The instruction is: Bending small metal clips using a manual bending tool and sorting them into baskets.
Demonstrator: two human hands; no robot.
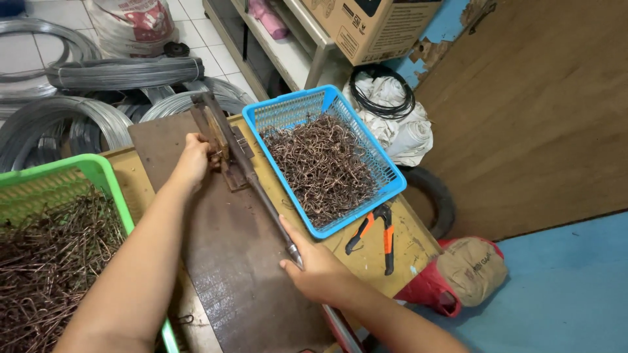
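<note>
A rusty metal bending tool is fixed on a dark board on the workbench. Its long lever bar runs down toward me. My right hand grips the near end of that lever. My left hand rests at the tool's jaw, fingers closed as if pinching a wire piece there; the piece itself is hidden. A blue basket of bent brown wire hooks sits right of the tool. A green basket of straight brown wire pieces sits at my left.
Orange-handled pliers lie on the bench by the blue basket. Coils of grey wire lie on the tiled floor behind. A cardboard box, white cloth with black cable, a tyre and a sack stand at the right.
</note>
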